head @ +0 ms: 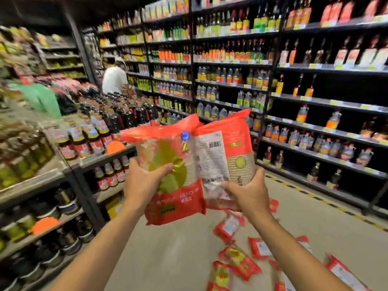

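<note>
Head view: left hand (144, 182) grips the front red packet (174, 198), thumb curled over its face. Right hand (248, 195) has its fingers clamped round the lower end of the second red packet (233, 133). Both packets are held up mid-aisle, touching, above loose packets (237, 264) on the floor.

Gold-disc pack (174, 181) and barcode pack (228, 148): red plastic film wrap, glossy and crinkled, with clear panels over ribbed matt beige stock that looks like paper. The disc print carries a metallic gold sheen. Loose packs (241, 263) show the same shiny film and lie on a smooth, matt beige floor (168, 248). Shelving (100, 159) looks like dark, matt-coated metal, and the bottles (117, 120) on it are glossy.
</note>
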Tool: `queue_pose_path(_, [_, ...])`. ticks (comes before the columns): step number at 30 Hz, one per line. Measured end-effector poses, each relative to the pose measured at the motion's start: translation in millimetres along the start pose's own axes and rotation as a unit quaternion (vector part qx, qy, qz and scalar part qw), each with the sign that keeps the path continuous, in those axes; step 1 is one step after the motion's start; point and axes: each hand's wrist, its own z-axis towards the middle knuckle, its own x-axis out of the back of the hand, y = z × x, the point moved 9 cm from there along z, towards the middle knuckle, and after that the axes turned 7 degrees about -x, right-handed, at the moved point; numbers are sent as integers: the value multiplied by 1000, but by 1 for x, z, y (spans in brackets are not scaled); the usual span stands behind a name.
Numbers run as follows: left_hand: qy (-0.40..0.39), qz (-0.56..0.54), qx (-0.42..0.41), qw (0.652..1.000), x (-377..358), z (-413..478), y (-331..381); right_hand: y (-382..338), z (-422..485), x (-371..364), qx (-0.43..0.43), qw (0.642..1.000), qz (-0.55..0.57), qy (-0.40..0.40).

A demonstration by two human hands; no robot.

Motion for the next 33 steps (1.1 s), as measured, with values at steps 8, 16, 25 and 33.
queue_pose_path(8, [136, 40, -6, 990, 185, 12, 5, -104, -53, -133, 78, 990, 41, -111])
queue_pose_path(16, [272, 110, 25, 956, 326, -10, -17, -158, -116, -279, 119, 951, 77, -276])
queue_pose_path(25, [429, 196, 73, 879, 442, -29, -19, -218, -177, -438, 133, 876, 116, -448])
queue_pose_path(33, [536, 243, 91, 803, 496, -44, -4, -271, -223, -534, 164, 787, 128, -581])
